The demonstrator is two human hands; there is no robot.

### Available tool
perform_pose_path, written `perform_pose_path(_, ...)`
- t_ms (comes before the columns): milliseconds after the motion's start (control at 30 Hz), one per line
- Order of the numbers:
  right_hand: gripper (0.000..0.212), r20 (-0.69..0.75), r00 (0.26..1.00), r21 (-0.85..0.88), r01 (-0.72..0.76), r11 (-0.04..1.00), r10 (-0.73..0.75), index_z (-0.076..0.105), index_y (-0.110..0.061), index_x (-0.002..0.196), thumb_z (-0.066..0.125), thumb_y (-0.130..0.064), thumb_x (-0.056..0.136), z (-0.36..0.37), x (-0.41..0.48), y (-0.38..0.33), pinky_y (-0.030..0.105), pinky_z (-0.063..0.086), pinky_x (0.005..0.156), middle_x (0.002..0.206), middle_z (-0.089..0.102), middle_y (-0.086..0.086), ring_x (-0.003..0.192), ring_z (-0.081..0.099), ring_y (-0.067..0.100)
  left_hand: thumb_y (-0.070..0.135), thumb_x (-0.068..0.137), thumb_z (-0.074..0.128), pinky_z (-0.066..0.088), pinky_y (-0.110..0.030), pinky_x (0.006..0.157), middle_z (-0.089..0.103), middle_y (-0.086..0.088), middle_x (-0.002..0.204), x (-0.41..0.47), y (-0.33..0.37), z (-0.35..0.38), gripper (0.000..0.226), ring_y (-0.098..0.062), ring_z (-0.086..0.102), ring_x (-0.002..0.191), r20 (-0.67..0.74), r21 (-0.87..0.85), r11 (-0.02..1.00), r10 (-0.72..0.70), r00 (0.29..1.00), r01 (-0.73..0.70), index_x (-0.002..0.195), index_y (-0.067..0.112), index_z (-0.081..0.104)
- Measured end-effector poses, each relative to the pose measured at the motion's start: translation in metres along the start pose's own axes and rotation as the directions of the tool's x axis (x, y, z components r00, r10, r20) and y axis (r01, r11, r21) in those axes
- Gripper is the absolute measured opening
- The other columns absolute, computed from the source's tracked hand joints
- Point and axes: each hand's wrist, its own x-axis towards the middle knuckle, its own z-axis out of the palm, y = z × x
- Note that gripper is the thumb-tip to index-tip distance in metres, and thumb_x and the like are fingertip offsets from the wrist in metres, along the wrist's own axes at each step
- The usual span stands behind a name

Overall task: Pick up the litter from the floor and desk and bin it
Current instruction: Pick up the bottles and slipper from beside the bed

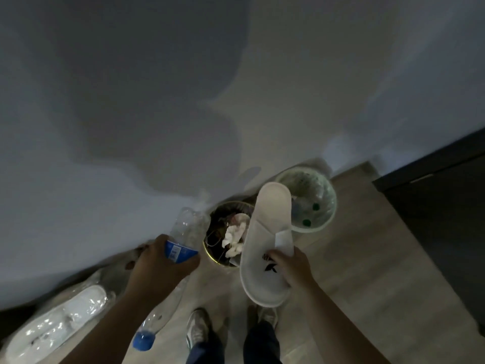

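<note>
My left hand (pixel 160 261) grips a clear plastic bottle (pixel 186 229) with a blue label, held just left of a dark bin (pixel 215 219) filled with crumpled tissues. My right hand (pixel 291 266) holds a white disposable slipper (pixel 265 243) and a small white paper (pixel 284 241), hovering over the gap between the dark bin and a second bin (pixel 328 206) lined with a pale bag that contains bottles with green caps. Another bottle with a blue cap (pixel 147 334) lies on the floor under my left arm.
A wrapped pair of white slippers (pixel 55 324) lies on the floor at the lower left by the wall. A dark cabinet (pixel 441 219) stands on the right. My shoes (pixel 199 329) stand on the light wooden floor below the bins.
</note>
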Motion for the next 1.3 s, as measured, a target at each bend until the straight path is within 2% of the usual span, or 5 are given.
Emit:
perform_pose_path(567,0.063,0.151,0.964,0.059,-0.228,0.972,0.217,0.05,-0.011,0.124,0.079,-0.029,0.07,0.133,0.216,0.076,0.041,0.053,0.083,0.112,0.061,0.01,0.097,0.06,0.029,0.042,0.071,0.077,0.05,-0.026,0.057,0.062,0.001,0.081,0.13,-0.115,0.135,0.043,-0.014,0.062,0.069,0.081,0.096,0.992,-0.085,0.993,0.077,0.097,0.021,0.051)
perform_pose_path(733,0.057,0.25,0.912,0.11,-0.361,0.926,0.325,0.056,-0.003,0.122,0.079,-0.023,0.074,0.138,0.23,0.06,0.033,0.053,0.068,0.114,0.064,0.015,0.096,0.063,0.029,0.043,0.071,0.077,0.046,-0.023,0.052,0.065,0.0,0.079,0.141,-0.113,0.139,0.04,-0.014,0.063,0.066,0.071,0.096,0.994,-0.066,0.995,0.059,0.092,0.021,0.052)
perform_pose_path(1033,0.068,0.059,0.973,-0.192,-0.208,0.959,0.223,0.045,-0.007,0.134,0.071,-0.034,0.078,0.128,0.243,0.068,0.036,0.049,0.078,0.104,0.058,0.01,0.094,0.059,0.029,0.046,0.071,0.076,0.038,-0.022,0.051,0.062,0.001,0.079,0.157,-0.106,0.132,0.044,-0.012,0.059,0.066,0.04,0.106,0.993,-0.049,0.998,0.044,0.095,0.019,0.052)
perform_pose_path(1167,0.054,-0.151,0.988,-0.706,-0.114,0.699,0.009,0.048,-0.013,0.128,0.066,-0.039,0.084,0.123,0.251,0.051,0.032,0.045,0.07,0.113,0.063,0.009,0.102,0.062,0.028,0.044,0.072,0.076,0.036,-0.018,0.05,0.058,0.004,0.077,0.159,-0.11,0.135,0.043,-0.009,0.057,0.065,0.057,0.128,0.991,-0.037,0.998,0.029,0.095,0.019,0.05)
perform_pose_path(1300,0.057,0.071,0.997,-0.801,0.041,0.597,0.027,0.056,-0.01,0.122,0.061,-0.052,0.084,0.12,0.261,0.03,0.032,0.045,0.07,0.106,0.061,0.009,0.099,0.061,0.027,0.044,0.072,0.076,0.04,-0.02,0.051,0.058,0.004,0.078,0.16,-0.112,0.138,0.041,-0.01,0.057,0.067,0.06,0.128,0.991,-0.039,0.997,0.031,0.092,0.022,0.047)
